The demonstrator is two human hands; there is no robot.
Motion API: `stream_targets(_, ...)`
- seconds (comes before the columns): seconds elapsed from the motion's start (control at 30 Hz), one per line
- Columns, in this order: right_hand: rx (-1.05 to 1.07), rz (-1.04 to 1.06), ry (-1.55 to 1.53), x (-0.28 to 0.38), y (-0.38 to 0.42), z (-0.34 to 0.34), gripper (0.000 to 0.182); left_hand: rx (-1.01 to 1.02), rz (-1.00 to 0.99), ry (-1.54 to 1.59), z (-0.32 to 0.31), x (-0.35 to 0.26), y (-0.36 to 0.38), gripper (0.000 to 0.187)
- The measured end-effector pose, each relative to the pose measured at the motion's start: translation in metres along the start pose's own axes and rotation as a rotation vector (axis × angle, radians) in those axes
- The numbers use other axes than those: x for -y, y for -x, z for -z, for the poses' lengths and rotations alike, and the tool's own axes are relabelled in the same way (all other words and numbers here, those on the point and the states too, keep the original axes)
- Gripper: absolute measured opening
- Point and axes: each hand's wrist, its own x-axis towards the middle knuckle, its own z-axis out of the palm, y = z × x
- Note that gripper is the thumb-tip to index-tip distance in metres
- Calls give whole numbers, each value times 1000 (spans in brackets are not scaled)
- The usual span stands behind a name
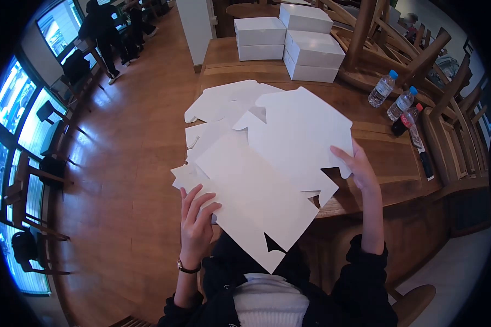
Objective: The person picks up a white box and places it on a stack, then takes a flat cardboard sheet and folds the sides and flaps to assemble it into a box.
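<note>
A large white die-cut card sheet (300,131) lies tilted over the wooden table, its right edge between the thumb and fingers of my right hand (354,163). Below it and to the left, another white sheet (251,191) reaches over the table's front edge toward my lap. My left hand (197,218) is at that sheet's left edge, fingers apart and slightly bent; whether it bears any of the sheet's weight is unclear. More flat white pieces (218,103) with notches and rounded flaps lie under them at the table's left side.
Several folded white boxes (260,38) are stacked at the table's back. Two blue-capped water bottles (382,90), a red-capped cola bottle (407,120) and a black marker (425,163) stand or lie at right, beside upturned wooden chairs (420,65). People (103,32) are at far left.
</note>
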Motion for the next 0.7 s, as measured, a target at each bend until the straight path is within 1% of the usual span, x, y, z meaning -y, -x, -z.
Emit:
stream_targets(0.1, 89, -125, -148, -19, -8, 12, 55, 38, 13, -6, 2, 1, 0, 29)
stream_targets(0.3, 33, -199, -199, -10, -14, 9, 59, 61, 9, -3, 3, -2, 1, 28)
stream_targets(0.4, 139, -290, -202, -12, -19, 16, 60, 62, 5, -3, 3, -3, 1, 28)
stream_targets(0.5, 188, -265, -30, -9, -21, 14, 61, 66, 9, -4, 4, -1, 1, 28)
stream_targets(0.7, 113, 56, 301, -6, -6, -3, 45, 73, 9, -9, 4, -5, 0, 27)
